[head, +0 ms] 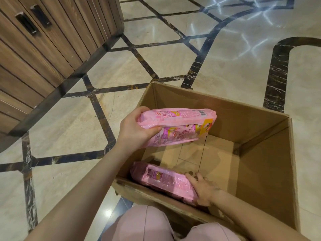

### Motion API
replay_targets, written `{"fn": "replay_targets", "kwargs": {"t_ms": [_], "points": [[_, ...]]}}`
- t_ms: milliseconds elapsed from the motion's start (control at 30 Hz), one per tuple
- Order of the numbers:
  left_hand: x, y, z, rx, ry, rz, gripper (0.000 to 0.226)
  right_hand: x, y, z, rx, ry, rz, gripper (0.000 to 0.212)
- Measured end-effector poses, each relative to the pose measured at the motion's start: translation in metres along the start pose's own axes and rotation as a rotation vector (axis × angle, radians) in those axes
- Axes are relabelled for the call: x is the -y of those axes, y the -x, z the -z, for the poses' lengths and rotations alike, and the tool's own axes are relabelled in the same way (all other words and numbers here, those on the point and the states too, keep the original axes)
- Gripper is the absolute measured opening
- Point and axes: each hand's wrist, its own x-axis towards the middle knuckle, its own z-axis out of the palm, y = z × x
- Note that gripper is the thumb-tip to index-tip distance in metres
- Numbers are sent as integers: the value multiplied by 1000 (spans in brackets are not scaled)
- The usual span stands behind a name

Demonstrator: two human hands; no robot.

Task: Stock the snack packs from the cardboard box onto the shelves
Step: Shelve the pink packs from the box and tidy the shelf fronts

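We can read little here. The upper pink snack pack [177, 126] carries a barcode, an orange corner patch and large printed characters too blurred for us to make out; the lower pink pack [163, 181] shows only an illegible label panel.

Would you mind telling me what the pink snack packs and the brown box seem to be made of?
Pink snack pack in the left hand: glossy plastic film, judging by its sheen and wrinkles. Brown open-topped box: matte cardboard, with creased, worn edges.

Warm, bright indoor light; white glare streaks on the polished floor [243, 23]; wide-angle bending at edges; slightly soft.
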Motion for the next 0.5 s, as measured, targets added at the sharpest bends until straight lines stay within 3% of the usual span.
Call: {"fn": "replay_targets", "kwargs": {"t_ms": [100,200,333,500], "points": [[0,2,1,8,13,-2,50,-12,-9,-4,-20,-268,-61,99],[0,3,3,11,24,-1,51,-26,-15,-10,-99,-724,-128,103],[2,3,3,18,41,10,49,-42,-21,-19,-182,-1197,-244,56],[6,2,1,10,87,55,49,-37,-23,-9,-302,-1459,-215,36]]}}
